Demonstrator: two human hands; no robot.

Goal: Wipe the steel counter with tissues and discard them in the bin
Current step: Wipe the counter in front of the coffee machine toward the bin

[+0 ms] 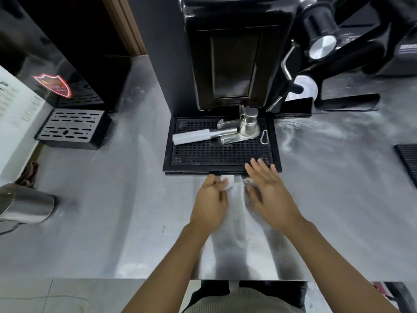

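Left hand (211, 199) and right hand (266, 188) meet low over the steel counter (90, 211), just before the black drip tray (167, 154). Right fingers (259, 168) lie straight and spread, tips over the tray's front edge, seemingly steadying; the left curls round a wadded tissue (227, 182) at that edge, likely to wipe the seam where counter meets tray.

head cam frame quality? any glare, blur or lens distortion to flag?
Head view: wide-angle warp, the coffee machine splays outward. Bright glare streaks lie on the steel counter between the forearms and right of the drip tray. The right hand is softly blurred, the left hand sharper. The tissue it pinches is nearly blown out, and the steel cup at the frame edge is smeared.
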